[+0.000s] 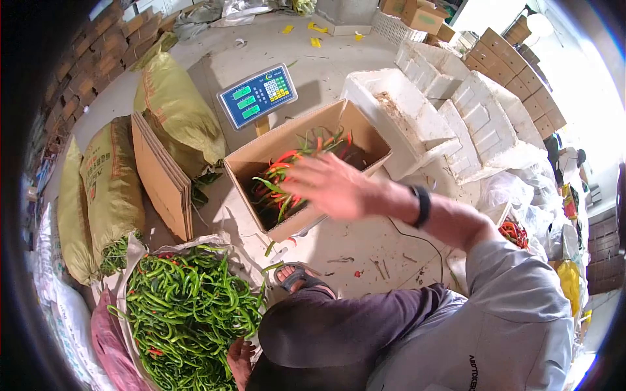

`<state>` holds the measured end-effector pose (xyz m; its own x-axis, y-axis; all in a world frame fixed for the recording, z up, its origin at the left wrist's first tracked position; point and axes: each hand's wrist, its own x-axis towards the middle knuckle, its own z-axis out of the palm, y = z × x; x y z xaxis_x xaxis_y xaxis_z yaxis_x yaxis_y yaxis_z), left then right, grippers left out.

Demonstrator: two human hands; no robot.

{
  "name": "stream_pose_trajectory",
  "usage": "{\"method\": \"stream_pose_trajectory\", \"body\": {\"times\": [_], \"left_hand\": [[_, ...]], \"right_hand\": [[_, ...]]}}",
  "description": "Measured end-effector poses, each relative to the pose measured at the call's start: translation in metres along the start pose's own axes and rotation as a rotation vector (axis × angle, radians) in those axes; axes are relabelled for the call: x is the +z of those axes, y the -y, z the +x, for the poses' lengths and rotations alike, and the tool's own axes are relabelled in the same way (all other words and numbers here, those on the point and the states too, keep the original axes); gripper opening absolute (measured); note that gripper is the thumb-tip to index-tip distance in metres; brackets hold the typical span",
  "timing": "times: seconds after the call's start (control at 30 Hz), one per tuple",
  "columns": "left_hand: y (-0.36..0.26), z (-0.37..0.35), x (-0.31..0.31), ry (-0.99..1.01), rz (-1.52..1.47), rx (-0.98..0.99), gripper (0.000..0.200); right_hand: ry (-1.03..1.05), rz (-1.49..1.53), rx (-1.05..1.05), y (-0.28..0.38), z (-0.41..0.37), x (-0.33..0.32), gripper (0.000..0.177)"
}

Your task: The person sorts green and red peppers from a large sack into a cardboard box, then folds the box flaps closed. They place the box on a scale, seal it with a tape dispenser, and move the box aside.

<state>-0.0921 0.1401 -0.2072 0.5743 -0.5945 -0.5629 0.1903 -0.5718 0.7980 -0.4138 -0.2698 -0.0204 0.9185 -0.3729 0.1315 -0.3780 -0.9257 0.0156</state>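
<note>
My right hand (329,186), slightly blurred, reaches over the near side of an open cardboard box (297,229). Its fingers are stretched out above a heap of red and green chili peppers (282,171) inside; I see nothing held. The hand hides part of the heap. Down by my leg, my left hand (240,357) is at the right edge of a big pile of green chili peppers (189,306) with a few red ones mixed in. Its fingers are loosely apart, with no pepper visible in them. Behind the box stands a scale display (257,96) with lit green readouts.
Folded cardboard sheets (163,176) lean against full yellow woven sacks (176,104) on the left. White foam boxes (398,124) stand at the right, near plastic bags (515,195). A dark cable (424,240) and scraps lie on the floor beside my sandaled foot (293,277).
</note>
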Motion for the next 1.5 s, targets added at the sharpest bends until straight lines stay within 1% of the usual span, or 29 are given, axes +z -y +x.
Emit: {"method": "stream_pose_trajectory", "body": {"times": [0.03,0.1,0.13,0.2,0.3,0.37,0.43,0.47,0.5,0.57,0.63,0.7,0.73,0.8,0.83,0.9,0.93,1.0,1.03,1.1,1.17,1.2,1.23,1.3,1.33,1.37,1.43,1.47,1.5], "left_hand": [[-0.004,0.003,-0.005,-0.004,-0.002,0.004,0.044],[-0.016,0.008,-0.013,0.098,0.101,-0.033,0.047],[-0.014,0.007,-0.014,0.053,0.058,-0.003,0.048],[-0.024,0.008,-0.010,0.061,0.058,0.021,0.048],[-0.022,0.005,-0.011,0.052,0.037,0.054,0.047],[-0.020,0.005,-0.012,0.036,-0.001,0.072,0.047],[-0.025,0.003,-0.019,0.092,0.007,0.006,0.049],[-0.024,-0.002,-0.015,-0.010,-0.010,-0.010,0.047],[-0.024,-0.004,-0.015,-0.005,0.001,-0.013,0.047],[-0.023,-0.006,-0.020,-0.067,0.008,-0.028,0.045],[-0.012,-0.005,-0.029,-0.025,-0.005,-0.025,0.042],[-0.008,-0.007,-0.029,-0.034,-0.023,-0.055,0.041],[0.021,0.005,-0.042,0.010,-0.121,-0.007,0.040],[0.024,-0.001,-0.038,-0.037,-0.106,-0.024,0.040],[0.023,-0.003,-0.037,-0.083,-0.088,-0.029,0.040],[0.024,-0.001,-0.040,-0.065,-0.023,-0.035,0.039],[0.024,-0.002,-0.040,-0.083,-0.049,-0.076,0.040],[0.029,-0.002,-0.040,-0.102,-0.075,-0.118,0.040],[0.041,0.001,-0.044,-0.096,-0.108,-0.091,0.041],[0.047,0.008,-0.048,-0.082,-0.136,-0.060,0.041],[0.045,0.005,-0.045,-0.083,-0.045,-0.092,0.042],[0.036,-0.003,-0.032,-0.183,-0.051,-0.094,0.039],[0.038,-0.002,-0.034,-0.182,-0.053,-0.093,0.039],[0.052,0.008,-0.047,-0.077,0.152,-0.074,0.035],[0.085,0.022,-0.064,-0.002,0.116,-0.013,0.035],[0.088,0.025,-0.059,-0.001,0.117,-0.010,0.035],[0.086,0.021,-0.038,-0.005,-0.085,-0.004,0.035],[0.044,0.004,-0.020,-0.014,-0.018,-0.066,0.034],[0.051,0.005,-0.022,-0.015,-0.020,-0.063,0.034]], "right_hand": [[-0.005,-0.002,-0.003,-0.016,0.012,0.006,0.064],[0.213,0.084,-0.015,-0.043,0.033,0.043,0.067],[0.208,0.083,-0.014,-0.056,0.041,0.066,0.067],[0.430,0.038,-0.073,-0.073,0.053,0.104,0.076],[0.404,-0.050,-0.173,-0.073,0.057,0.113,0.074],[0.316,-0.057,-0.180,-0.074,0.054,0.113,0.073],[0.220,-0.066,-0.123,-0.080,0.054,0.113,0.071],[0.175,-0.065,-0.092,-0.081,0.052,0.113,0.071],[0.176,-0.058,-0.083,-0.086,0.055,0.115,0.071],[0.281,0.165,0.268,-0.104,0.077,0.111,0.071],[0.248,0.177,0.286,-0.112,0.078,0.108,0.071],[0.444,0.231,0.302,-0.111,0.082,0.090,0.068],[0.452,0.231,0.298,-0.108,0.082,0.083,0.068],[0.387,0.151,0.165,-0.103,0.078,0.077,0.067],[0.391,0.156,0.167,-0.101,0.074,0.079,0.067],[0.092,0.097,-0.068,-0.099,0.066,0.080,0.073],[0.091,0.098,-0.068,-0.095,0.061,0.081,0.073],[0.174,0.005,-0.310,-0.084,0.054,0.074,0.085],[0.173,0.004,-0.307,-0.090,0.054,0.078,0.085],[0.385,-0.021,-0.218,-0.108,0.051,0.100,0.092],[0.338,0.032,-0.183,-0.125,0.053,0.110,0.097],[0.379,0.087,-0.135,-0.127,0.052,0.108,0.099],[0.418,0.140,-0.081,-0.129,0.052,0.106,0.101],[0.421,0.064,-0.103,-0.119,0.048,0.107,0.104],[0.432,0.058,-0.094,-0.115,0.047,0.105,0.105],[0.445,0.056,-0.083,-0.112,0.045,0.102,0.105],[0.431,0.039,-0.096,-0.111,0.044,0.094,0.104],[0.419,0.022,-0.111,-0.112,0.044,0.090,0.103],[0.416,0.020,-0.113,-0.112,0.042,0.091,0.103]]}}
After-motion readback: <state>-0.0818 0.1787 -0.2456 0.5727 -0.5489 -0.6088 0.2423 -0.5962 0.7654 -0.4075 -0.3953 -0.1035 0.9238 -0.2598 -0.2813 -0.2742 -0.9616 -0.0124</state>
